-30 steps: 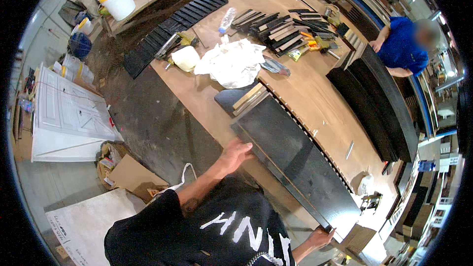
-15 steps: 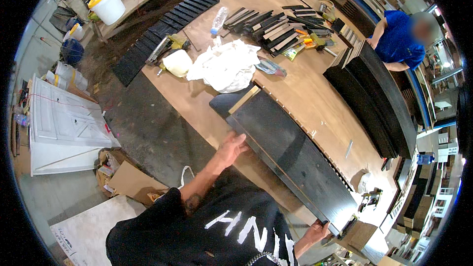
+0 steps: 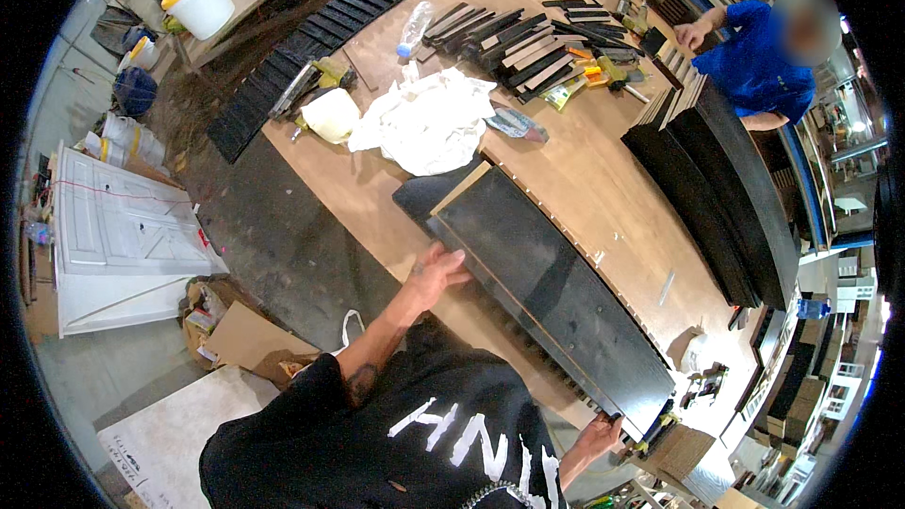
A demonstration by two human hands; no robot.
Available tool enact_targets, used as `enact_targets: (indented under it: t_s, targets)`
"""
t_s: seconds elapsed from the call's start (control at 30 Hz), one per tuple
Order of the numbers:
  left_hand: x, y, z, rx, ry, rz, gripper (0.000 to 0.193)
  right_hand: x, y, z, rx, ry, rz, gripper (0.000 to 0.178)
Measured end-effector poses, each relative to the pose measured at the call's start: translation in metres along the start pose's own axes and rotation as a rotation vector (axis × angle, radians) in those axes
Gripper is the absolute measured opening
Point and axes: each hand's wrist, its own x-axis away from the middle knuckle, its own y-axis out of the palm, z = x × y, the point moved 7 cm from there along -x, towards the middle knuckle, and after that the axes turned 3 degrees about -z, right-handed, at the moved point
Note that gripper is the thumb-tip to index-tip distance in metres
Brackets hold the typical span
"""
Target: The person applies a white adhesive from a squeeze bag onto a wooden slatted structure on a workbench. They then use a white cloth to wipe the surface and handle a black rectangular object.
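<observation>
A long black board (image 3: pixel 556 287) lies slantwise across the near side of the work table, with a pale wood edge at its far-left end. Under that end shows the dark end of another black piece (image 3: pixel 424 193). My left hand (image 3: pixel 436 275) is at the board's near long edge, close to its left end, fingers stretched out against the edge; whether the fingertips reach under it is hidden. At the board's right end, my right hand (image 3: pixel 594 438) grips the near corner, thumb uppermost.
White cloth (image 3: pixel 429 123), a plastic bottle (image 3: pixel 415 28) and many black strips (image 3: pixel 528 47) lie beyond the board. Tall stacked black boards (image 3: pixel 716 188) stand at the right, with a co-worker in a blue shirt (image 3: pixel 754 66) behind. A cardboard box (image 3: pixel 255 335) sits on the floor at left.
The board's near edge has shifted slightly and its right end sits a little higher in view. Both my hands moved slightly with it. The co-worker's one hand moved off the stack, leftward.
</observation>
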Motion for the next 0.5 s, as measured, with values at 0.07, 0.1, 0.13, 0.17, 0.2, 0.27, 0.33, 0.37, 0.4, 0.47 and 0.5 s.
enact_targets:
  t_s: [0.07,0.1,0.13,0.17,0.2,0.27,0.33,0.37,0.4,0.47,0.5]
  targets:
    - [-0.003,0.003,0.001,0.012,-0.002,0.001,0.029,-0.005,-0.009,0.0,0.012,0.008,-0.007,0.041]
    - [-0.005,0.003,-0.001,0.019,-0.008,-0.001,0.03,-0.007,-0.013,-0.001,0.018,0.011,-0.01,0.042]
    - [-0.005,0.001,-0.001,0.024,-0.013,0.001,0.03,-0.007,-0.01,0.001,0.019,0.006,0.002,0.042]
    - [-0.006,-0.001,-0.002,0.029,-0.018,0.003,0.03,-0.007,-0.008,0.003,0.021,0.001,0.015,0.042]
    - [-0.006,-0.003,-0.003,0.03,-0.024,0.001,0.03,-0.007,-0.005,0.004,0.022,-0.005,0.028,0.042]
    - [-0.008,-0.003,-0.005,0.039,-0.04,-0.006,0.03,-0.006,0.0,0.004,0.038,-0.009,0.036,0.042]
    - [-0.009,-0.001,-0.006,0.032,-0.029,-0.011,0.029,-0.005,-0.001,0.002,0.054,-0.005,0.054,0.042]
    - [-0.01,0.0,-0.005,0.028,-0.024,-0.015,0.028,-0.006,-0.003,0.001,0.061,0.001,0.069,0.042]
    - [-0.01,0.001,-0.006,0.031,-0.027,-0.016,0.028,-0.006,-0.005,0.0,0.069,0.007,0.084,0.042]
    - [-0.009,-0.002,-0.006,0.032,-0.029,-0.008,0.028,-0.001,0.01,0.003,0.082,0.013,0.091,0.041]
    - [-0.009,-0.003,-0.005,0.025,-0.025,-0.007,0.028,0.0,0.015,0.005,0.089,0.017,0.093,0.041]
